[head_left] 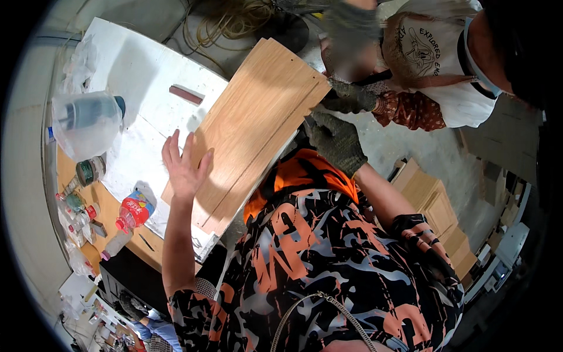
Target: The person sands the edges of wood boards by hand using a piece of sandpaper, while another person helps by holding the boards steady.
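A light wood-grain board [252, 123] lies slantwise on the white-covered table, with a long groove along its near side. My bare left hand [189, 166] lies with fingers spread at the board's left edge, the thumb over the wood. My right hand [337, 141], in a dark grey knit glove, is at the board's near right corner. Its fingers are curled together, and what they hold, if anything, cannot be made out. Just beyond it, a co-worker's gloved hand [349, 97] is at the board's right end.
A short reddish-brown strip [186, 94] lies on the white table cover [138, 64]. Along the left stand a large bagged jug [88, 120], a red-labelled bottle [135, 210] and several smaller bottles. Coiled hose [226, 26] is behind the table. Wooden panels [434, 205] lie at the right.
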`<state>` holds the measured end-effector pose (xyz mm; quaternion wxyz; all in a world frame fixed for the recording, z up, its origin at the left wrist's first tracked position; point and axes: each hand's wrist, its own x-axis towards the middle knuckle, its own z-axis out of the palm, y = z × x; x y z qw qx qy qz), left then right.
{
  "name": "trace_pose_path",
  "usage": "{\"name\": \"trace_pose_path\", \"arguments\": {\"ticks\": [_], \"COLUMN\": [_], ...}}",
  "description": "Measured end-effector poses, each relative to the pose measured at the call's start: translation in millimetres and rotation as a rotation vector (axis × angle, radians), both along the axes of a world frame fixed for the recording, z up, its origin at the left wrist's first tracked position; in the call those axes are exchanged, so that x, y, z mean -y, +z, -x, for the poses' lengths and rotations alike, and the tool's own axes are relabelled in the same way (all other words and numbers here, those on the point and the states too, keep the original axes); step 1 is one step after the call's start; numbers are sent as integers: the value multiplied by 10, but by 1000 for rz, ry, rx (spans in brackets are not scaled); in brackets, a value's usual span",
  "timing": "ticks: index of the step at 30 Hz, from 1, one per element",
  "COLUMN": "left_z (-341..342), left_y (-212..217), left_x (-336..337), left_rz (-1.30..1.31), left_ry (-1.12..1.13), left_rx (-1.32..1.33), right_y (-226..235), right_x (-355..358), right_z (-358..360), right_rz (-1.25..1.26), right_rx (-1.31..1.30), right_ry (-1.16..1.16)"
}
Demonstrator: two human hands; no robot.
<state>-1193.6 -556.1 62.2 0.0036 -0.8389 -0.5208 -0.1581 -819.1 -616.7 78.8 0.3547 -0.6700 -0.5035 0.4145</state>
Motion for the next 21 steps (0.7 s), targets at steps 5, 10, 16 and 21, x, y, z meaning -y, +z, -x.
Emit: {"name": "trace_pose_path", "arguments": {"ticks": [5,10,16,21], "left_z": [325,250,218,211], "left_y": [-255,-254,-234,-201], "left_x": [106,208,389,288], "left_rz": [91,142,182,181], "left_ry": [41,47,89,42], "left_rx": [-3,64,80,90], "right_y": [-9,59,-321,-463], "right_x": [-5,-17,-95,-192], "right_z": [207,356,207,161], "right_rz": [-5,78,-145,-126], "right_rx": [59,-38,223,135], "right_ry": [-109,-270,-209,-211]}}
